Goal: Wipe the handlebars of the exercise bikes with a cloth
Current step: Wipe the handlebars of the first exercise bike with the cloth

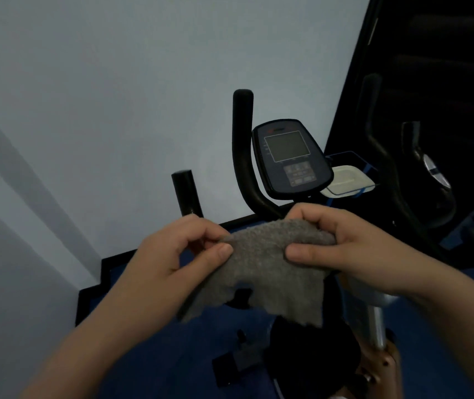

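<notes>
A grey fuzzy cloth (261,269) hangs spread between my two hands in front of an exercise bike. My left hand (172,254) pinches its left top edge between thumb and fingers. My right hand (342,243) pinches its right top edge the same way. Behind the cloth rise the bike's black handlebars: a tall curved bar (243,145) and a shorter foam grip (186,194) to its left. The bike's console (290,159) with a grey screen sits between the bars. The cloth touches no handlebar.
A pale wall fills the left and top. A dark mirror at the right shows a second bike's handlebars (379,145). A white tray (348,181) sits behind the console. Blue floor and the bike's body (310,361) lie below my hands.
</notes>
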Action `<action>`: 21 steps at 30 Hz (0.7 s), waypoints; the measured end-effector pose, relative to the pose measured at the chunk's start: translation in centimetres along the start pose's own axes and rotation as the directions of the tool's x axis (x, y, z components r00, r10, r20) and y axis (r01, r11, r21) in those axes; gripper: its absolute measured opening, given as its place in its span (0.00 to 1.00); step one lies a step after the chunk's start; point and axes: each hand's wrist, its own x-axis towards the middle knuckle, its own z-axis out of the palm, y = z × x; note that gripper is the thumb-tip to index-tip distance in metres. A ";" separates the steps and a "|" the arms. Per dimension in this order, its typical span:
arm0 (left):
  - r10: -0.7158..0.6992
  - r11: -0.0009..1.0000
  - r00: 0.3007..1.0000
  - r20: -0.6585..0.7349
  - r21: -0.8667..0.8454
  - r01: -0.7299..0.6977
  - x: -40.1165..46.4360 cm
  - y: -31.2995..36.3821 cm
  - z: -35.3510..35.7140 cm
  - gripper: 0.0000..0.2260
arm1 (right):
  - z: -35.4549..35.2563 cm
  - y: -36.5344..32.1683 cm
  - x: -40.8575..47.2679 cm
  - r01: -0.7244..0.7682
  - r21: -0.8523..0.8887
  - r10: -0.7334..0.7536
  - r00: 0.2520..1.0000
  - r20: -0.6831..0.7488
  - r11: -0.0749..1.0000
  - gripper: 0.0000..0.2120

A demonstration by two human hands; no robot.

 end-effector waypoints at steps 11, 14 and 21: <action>0.029 0.955 0.997 -0.065 0.296 -0.008 0.4 -3.9 4.2 0.07 | 1.4 3.3 1.0 0.152 -0.890 -0.123 0.986 0.109 0.430 0.12; 0.023 0.955 0.995 -0.097 0.296 0.007 0.7 -4.5 4.9 0.09 | 1.2 3.8 1.2 0.209 -0.907 0.007 0.974 0.227 0.367 0.16; 0.084 0.958 0.986 -0.147 0.283 -0.039 0.2 -6.0 6.4 0.12 | 0.8 5.0 2.8 0.390 -0.908 0.026 0.917 0.399 0.154 0.18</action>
